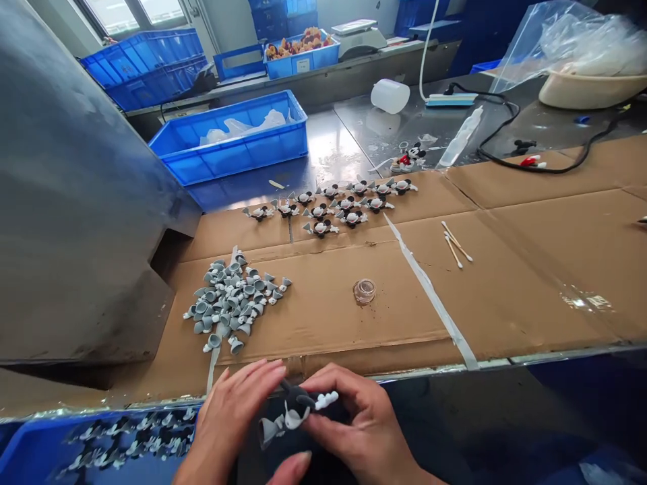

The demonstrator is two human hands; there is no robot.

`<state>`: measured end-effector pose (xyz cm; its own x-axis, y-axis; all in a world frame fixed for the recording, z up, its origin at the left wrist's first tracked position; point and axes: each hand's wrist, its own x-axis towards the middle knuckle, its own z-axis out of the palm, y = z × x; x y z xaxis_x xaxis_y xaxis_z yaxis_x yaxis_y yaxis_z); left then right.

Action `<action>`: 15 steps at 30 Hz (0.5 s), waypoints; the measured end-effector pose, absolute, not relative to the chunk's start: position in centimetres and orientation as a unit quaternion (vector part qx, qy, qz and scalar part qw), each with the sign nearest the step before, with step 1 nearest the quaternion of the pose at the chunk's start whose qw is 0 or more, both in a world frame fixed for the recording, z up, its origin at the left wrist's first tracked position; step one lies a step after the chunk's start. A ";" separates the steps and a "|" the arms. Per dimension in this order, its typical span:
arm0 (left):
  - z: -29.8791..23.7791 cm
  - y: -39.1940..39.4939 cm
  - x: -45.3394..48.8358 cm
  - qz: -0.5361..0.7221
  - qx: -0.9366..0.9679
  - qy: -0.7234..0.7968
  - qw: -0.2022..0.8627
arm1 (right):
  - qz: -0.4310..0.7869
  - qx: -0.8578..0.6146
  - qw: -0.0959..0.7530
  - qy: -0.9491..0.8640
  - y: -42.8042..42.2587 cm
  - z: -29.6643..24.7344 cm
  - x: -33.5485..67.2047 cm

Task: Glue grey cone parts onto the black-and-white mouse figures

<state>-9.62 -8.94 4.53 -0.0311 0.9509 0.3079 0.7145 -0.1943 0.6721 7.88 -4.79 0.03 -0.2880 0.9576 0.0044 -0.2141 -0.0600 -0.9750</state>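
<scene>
In the head view, my right hand [356, 424] pinches a small black-and-white toy figure part [296, 412] between thumb and fingers, just off the table's front edge. A grey cone-shaped piece sticks out of its left side and a white hand shape out of its right. My left hand [242, 411] is beside it, fingers stretched out and thumb apart; its fingertips are close to the part, and I cannot tell whether they touch. Beyond, a pile of grey cone pieces [232, 296] lies on the cardboard [323, 310]. Several similar figure parts [328, 209] stand in rows further back.
A small clear dish [364, 291] and cotton swabs [457, 246] lie on the cardboard. Lower left is a blue bin [30, 451] of black-and-white parts. A metal housing [85, 202] rises at left. Behind are a blue crate [237, 148], a mouse figure [410, 158] and a black cable [505, 162].
</scene>
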 end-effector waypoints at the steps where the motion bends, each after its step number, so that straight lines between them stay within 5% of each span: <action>1: 5.3 -8.7 -10.0 0.358 0.683 0.611 0.178 | 0.660 -0.378 0.434 -0.483 -4.9 0.3 7.7; 7: 7.4 -7.6 -12.4 0.316 0.643 0.588 0.374 | 0.817 -0.348 0.244 -0.389 -4.9 1.2 6.2; 11: 7.1 -8.1 -13.9 0.268 0.540 0.613 0.511 | 0.834 -0.338 0.209 -0.382 -5.1 1.2 5.3; 15: 6.8 -9.1 -14.8 0.255 0.524 0.613 0.533 | 0.834 -0.346 0.192 -0.384 -5.5 1.2 4.5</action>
<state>-14.79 -9.11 6.82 0.1175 0.9147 -0.3866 0.3706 0.3208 0.8716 4.51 -5.54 1.17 -0.6865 0.5864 -0.4299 -0.0547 -0.6312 -0.7736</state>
